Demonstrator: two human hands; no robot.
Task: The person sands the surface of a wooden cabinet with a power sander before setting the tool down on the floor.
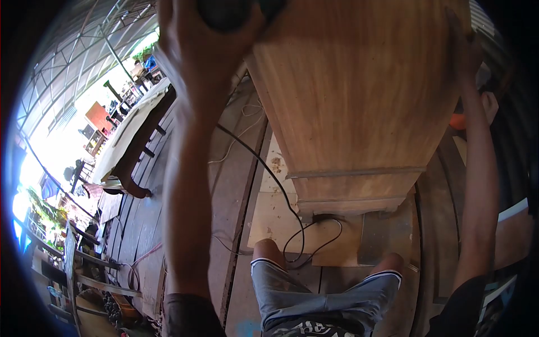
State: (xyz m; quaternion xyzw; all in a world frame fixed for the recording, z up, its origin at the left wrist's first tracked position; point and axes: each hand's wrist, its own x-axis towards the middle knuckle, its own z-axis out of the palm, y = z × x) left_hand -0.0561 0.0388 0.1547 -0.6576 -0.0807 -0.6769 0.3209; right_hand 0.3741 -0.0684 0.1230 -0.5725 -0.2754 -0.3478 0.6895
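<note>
Two hands in view at the top of the head feed. Left hand (196, 53): fingers bent around a dark rounded object (224, 12), part of the grip cut off by the frame edge. Right hand (465, 59): lies against the right edge of the wooden cabinet (359, 106); it is dim and blurred, so from my station I cannot tell how far those fingers open or whether they grip.

Cabinet stands directly ahead, broad brown panel facing me, moulding near its foot. Beneath: pale sheets (337, 248) on the plank floor (149, 224). Black cord (273, 174) emerges from behind the left forearm and loops just before the cabinet's foot, near the knees.

Farther left I log a pale-topped surface (132, 126) on curved legs; beyond it, roof trusses (73, 56) against bright daylight.
</note>
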